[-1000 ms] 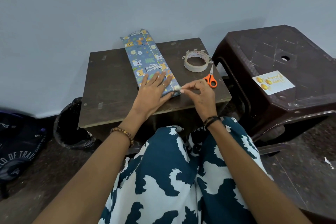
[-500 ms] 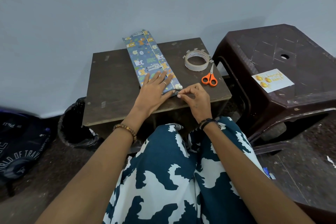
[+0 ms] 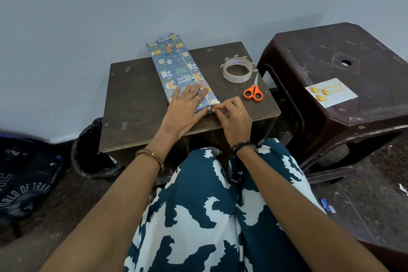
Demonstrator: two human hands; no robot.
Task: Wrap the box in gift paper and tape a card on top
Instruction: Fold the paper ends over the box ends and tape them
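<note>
I am pressing my flat left hand [image 3: 187, 108] on the light, stiff wrapped box [image 3: 181, 73] on the counter [image 3: 136, 104] while my right fingers [image 3: 217, 111] are pinching its thin, tearable paper end.

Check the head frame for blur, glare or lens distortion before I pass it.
Head view: wrapped box and both hands sharp; soft even light, no glare; wide-angle bending at the edges; slight smear by the dark bag at far left.
</note>
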